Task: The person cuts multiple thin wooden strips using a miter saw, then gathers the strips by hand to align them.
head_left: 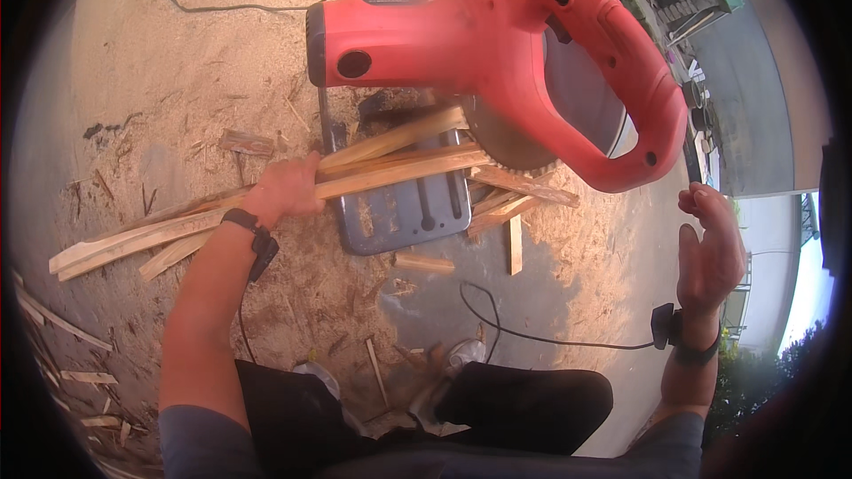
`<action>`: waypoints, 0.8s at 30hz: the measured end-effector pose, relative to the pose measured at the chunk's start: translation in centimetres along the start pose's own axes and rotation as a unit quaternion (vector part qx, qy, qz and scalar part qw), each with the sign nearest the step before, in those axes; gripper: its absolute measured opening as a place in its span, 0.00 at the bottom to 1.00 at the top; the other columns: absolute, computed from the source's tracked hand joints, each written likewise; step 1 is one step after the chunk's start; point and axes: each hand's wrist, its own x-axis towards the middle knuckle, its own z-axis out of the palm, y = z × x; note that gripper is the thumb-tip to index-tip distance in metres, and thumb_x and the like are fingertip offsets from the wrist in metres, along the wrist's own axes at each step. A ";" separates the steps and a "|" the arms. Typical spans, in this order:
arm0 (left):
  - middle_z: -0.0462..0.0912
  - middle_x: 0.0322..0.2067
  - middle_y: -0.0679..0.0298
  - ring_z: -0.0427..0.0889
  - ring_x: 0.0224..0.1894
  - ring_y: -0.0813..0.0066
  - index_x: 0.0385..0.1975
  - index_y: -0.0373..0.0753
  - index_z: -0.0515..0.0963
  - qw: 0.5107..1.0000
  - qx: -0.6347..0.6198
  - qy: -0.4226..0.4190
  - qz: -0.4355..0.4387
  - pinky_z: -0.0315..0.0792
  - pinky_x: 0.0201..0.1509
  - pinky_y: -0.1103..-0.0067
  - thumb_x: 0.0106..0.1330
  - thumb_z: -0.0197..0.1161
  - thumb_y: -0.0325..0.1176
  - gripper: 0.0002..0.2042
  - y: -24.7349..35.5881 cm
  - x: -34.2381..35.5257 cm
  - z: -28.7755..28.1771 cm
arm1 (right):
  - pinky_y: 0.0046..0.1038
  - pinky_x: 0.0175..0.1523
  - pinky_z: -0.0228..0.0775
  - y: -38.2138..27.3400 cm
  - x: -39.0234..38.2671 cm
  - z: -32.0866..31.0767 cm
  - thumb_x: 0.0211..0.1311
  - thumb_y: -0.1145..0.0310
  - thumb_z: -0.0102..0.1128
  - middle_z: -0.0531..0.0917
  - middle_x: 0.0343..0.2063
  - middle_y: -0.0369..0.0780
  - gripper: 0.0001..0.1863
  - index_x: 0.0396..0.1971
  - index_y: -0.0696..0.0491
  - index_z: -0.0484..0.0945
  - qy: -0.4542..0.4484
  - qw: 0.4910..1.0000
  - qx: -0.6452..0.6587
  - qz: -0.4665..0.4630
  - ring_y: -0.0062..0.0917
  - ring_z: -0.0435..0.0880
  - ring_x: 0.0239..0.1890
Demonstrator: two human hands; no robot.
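My left hand (286, 186) is closed around a bundle of long, narrow wood strips (399, 168). Their right ends lie over the grey metal base (390, 223) of a chop saw and reach the lower part of its toothed round blade (510, 137). The red saw body (417, 39), with its looped handle (652, 115), stands above the base. My right hand (713, 253) is raised to the right, just below the handle and apart from it, with thumb and fingers apart and nothing held. Where the strips meet the blade is partly hidden by the red body.
Short wood offcuts (515, 244) lie right of and below the saw base. Sawdust (204, 53) covers much of the floor. A black cord (213, 8) crosses the far floor, and a thin cable (568, 341) runs to my right wrist. Scrap sticks (75, 328) lie at the left.
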 end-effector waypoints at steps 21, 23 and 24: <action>0.83 0.40 0.48 0.82 0.44 0.50 0.49 0.34 0.67 0.992 -0.083 -0.076 0.049 0.76 0.46 0.62 0.46 0.70 0.47 0.33 -2.6 1.1 -0.7 | 0.31 0.35 0.86 -3.1 19.4 6.5 0.69 0.58 0.52 0.81 0.42 0.50 0.25 0.55 0.65 0.69 -0.252 0.744 0.452 0.422 0.34 0.86 0.41; 0.83 0.40 0.48 0.82 0.44 0.50 0.50 0.34 0.67 0.993 -0.084 -0.059 0.060 0.75 0.47 0.62 0.46 0.70 0.47 0.33 -2.9 1.5 -0.2 | 0.30 0.35 0.86 -2.2 20.0 6.8 0.69 0.59 0.52 0.82 0.42 0.50 0.25 0.55 0.65 0.69 -0.263 0.719 0.480 0.428 0.34 0.86 0.41; 0.83 0.40 0.48 0.82 0.44 0.50 0.50 0.34 0.67 0.993 -0.086 -0.063 0.059 0.75 0.47 0.62 0.46 0.70 0.47 0.33 -3.0 1.7 -0.2 | 0.30 0.35 0.86 -1.9 20.1 7.1 0.69 0.59 0.52 0.82 0.42 0.51 0.25 0.55 0.66 0.69 -0.270 0.694 0.506 0.435 0.34 0.86 0.41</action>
